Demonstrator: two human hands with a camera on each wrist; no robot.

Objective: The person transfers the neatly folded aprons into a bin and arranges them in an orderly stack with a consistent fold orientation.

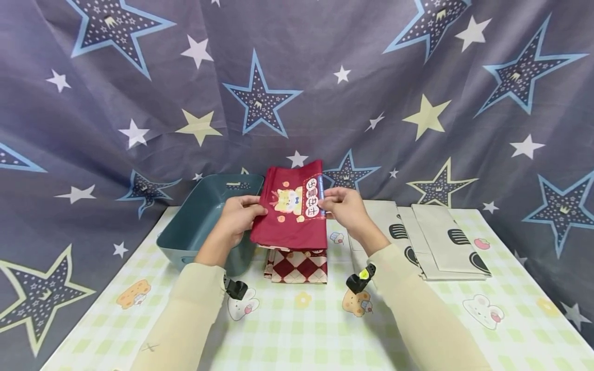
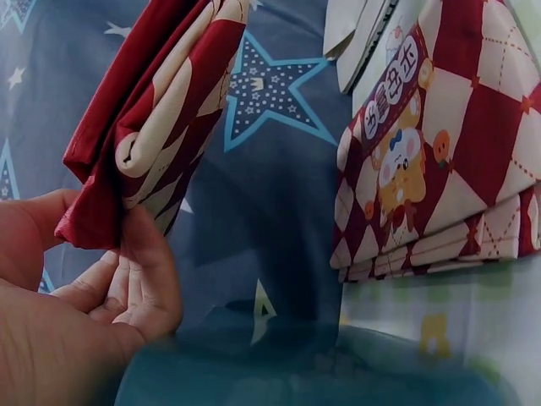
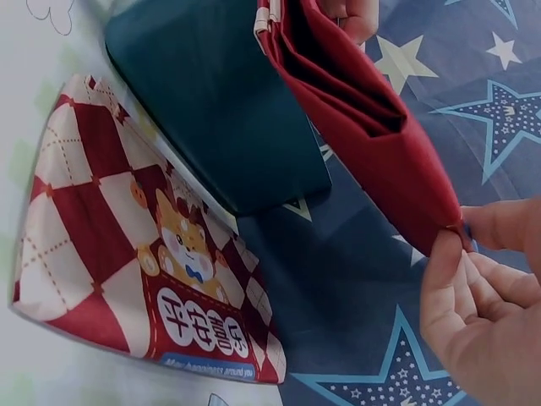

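Both hands hold a folded red cloth (image 1: 297, 237) up above the table, its cartoon print and white lettering facing the head camera. My left hand (image 1: 237, 216) pinches its left edge between thumb and fingers. At the opposite edge, by a blue strip, my right hand (image 1: 349, 208) pinches it too. The left wrist view shows red-and-cream checked fabric (image 2: 182, 101) on the held bundle's other side. Below it, a folded red-and-cream checked cloth (image 1: 299, 270) lies on the table, partly covered in the head view; its dog print shows in the right wrist view.
A teal plastic bin (image 1: 185, 219) stands left of the cloths, close to my left forearm. Folded cream cloths (image 1: 450, 242) with black prints lie at the right. A starry curtain (image 1: 297, 41) hangs behind the table (image 1: 297, 330), which has a green checked cover.
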